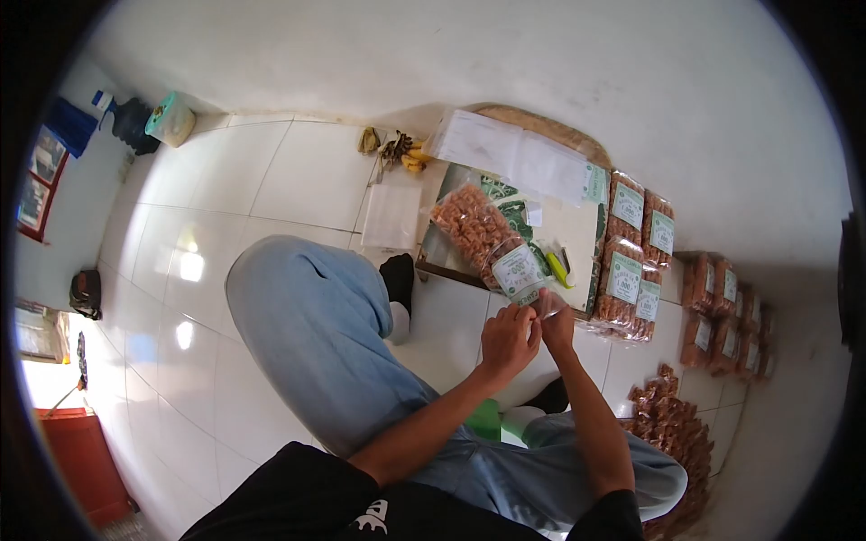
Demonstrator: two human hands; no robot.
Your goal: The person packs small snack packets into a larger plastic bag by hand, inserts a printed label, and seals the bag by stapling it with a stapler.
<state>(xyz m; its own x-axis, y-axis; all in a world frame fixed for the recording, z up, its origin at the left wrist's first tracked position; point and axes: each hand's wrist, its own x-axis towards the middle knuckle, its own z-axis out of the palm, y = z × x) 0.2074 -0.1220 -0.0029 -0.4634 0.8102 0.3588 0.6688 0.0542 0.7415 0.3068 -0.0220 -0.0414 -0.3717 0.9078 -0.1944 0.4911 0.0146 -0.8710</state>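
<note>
A long clear bag of small brown packets (471, 221), with a white and green label (519, 273), lies slanted over the low table (577, 293). Its near end is pinched between my left hand (511, 341) and my right hand (554, 323). Both hands are closed and close together, with fingers on the clear plastic. A yellow-green cutter (559, 269) lies on the table just beyond my right hand. Behind it rest green and white label sheets (516, 216).
Filled labelled bags (624, 275) are stacked at the table's right, with more bags (724, 316) farther right. Loose packets (667, 419) pile on the floor. White sheets (514, 153) and bananas (414, 160) are at the back. A clear plastic stack (391, 216) lies left.
</note>
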